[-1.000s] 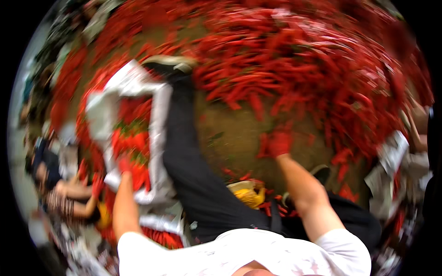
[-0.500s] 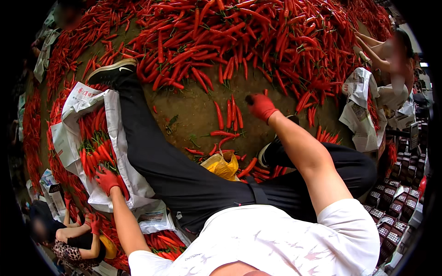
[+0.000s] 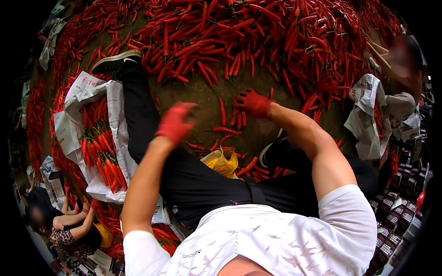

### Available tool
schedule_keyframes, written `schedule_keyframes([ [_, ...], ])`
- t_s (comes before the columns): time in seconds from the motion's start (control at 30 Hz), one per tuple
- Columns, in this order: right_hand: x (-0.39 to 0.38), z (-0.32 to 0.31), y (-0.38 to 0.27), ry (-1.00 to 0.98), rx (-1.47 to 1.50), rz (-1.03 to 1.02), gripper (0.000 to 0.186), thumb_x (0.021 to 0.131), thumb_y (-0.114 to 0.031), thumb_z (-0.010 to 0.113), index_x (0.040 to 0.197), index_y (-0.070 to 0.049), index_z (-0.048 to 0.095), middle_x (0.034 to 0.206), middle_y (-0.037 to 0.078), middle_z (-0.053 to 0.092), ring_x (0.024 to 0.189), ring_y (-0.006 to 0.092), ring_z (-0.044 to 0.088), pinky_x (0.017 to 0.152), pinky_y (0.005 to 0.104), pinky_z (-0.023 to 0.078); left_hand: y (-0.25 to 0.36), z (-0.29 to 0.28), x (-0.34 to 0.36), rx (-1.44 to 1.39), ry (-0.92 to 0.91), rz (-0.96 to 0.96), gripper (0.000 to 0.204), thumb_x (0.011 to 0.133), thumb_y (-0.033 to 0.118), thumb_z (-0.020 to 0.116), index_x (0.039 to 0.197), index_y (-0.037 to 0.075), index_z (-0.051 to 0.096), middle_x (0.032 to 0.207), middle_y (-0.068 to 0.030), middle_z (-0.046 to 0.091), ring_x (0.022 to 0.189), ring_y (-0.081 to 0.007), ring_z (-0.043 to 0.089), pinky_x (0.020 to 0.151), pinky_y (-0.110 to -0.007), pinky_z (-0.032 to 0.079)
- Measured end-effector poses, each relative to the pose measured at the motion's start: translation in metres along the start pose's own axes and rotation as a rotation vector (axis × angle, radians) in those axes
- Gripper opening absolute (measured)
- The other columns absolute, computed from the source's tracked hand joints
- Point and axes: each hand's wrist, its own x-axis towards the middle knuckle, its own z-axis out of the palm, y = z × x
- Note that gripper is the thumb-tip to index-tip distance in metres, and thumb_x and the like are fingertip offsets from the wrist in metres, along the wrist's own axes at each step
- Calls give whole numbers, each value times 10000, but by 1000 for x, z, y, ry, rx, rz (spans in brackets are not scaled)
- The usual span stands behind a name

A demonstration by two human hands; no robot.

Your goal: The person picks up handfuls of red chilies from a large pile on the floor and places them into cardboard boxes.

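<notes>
My left hand (image 3: 177,123), in a red glove and slightly blurred, is raised above my outstretched left leg. Its fingers and thumb are apart, with nothing visible between them. My right hand (image 3: 254,104), also red-gloved, reaches over a short row of red chili peppers (image 3: 238,119) on the ground. Its fingers are apart and hide the upper ends of those peppers. A single chili pepper (image 3: 222,111) lies just left of the row. Left of my leg stands a paper-lined container (image 3: 117,108) holding stacked chili peppers (image 3: 103,149), stems mostly toward the middle.
A large heap of chili peppers (image 3: 276,41) spreads across the far side. Between my legs sits a yellow bag (image 3: 223,164), with loose peppers around it. Other people work at the right edge (image 3: 400,92) and lower left (image 3: 76,234). Dark crates (image 3: 391,221) stand at the right.
My left hand has left the peppers in the paper-lined container and moved right and up over my leg. My right hand has shifted slightly left, over the row of peppers.
</notes>
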Motion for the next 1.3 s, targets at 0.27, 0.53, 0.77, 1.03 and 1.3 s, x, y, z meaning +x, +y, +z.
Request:
schedule_keyframes([
  [0.27, -15, 8, -28, -15, 86, -21, 479, 782, -145, 617, 1251, -240, 587, 1415, 102, 435, 1264, 344, 461, 989, 461, 429, -18, 179, 21, 424, -254, 211, 366, 777, 297, 693, 1098, 141, 607, 1077, -163, 572, 985, -338, 589, 826, -467, 476],
  [0.53, -1, 29, -30, -105, 55, -8, 440, 773, -199, 644, 1209, -174, 595, 1370, 110, 472, 1275, 332, 440, 1013, 469, 399, -37, 127, 42, 273, -197, 614, 413, 727, 194, 685, 1128, 145, 605, 1139, -153, 560, 1082, -356, 544, 940, -515, 412],
  [0.77, -17, 37, -37, -163, -16, 109, 409, 723, -265, 679, 1111, -147, 624, 1183, 90, 567, 1180, 311, 485, 997, 488, 377, -54, 148, 66, 340, -277, 371, 502, 694, 208, 720, 1170, 133, 579, 1159, -156, 561, 1056, -349, 570, 881, -464, 464],
  [1.03, -40, 34, -45, 214, 669, 1102, 438, 722, -324, 701, 1039, -26, 648, 963, 206, 683, 979, 389, 638, 850, 459, 502, -34, 133, 52, 73, -304, -89, 532, 706, 354, 751, 1130, 93, 563, 1128, -190, 613, 1042, -399, 600, 830, -489, 513],
  [1.3, -41, 59, -40, 327, 723, 1296, 472, 696, -321, 753, 1023, 0, 636, 969, 238, 674, 954, 411, 642, 833, 458, 517, 14, 182, 41, 346, -538, 86, 737, 628, 295, 822, 1237, 38, 496, 1114, -176, 625, 1019, -378, 622, 844, -444, 526],
])
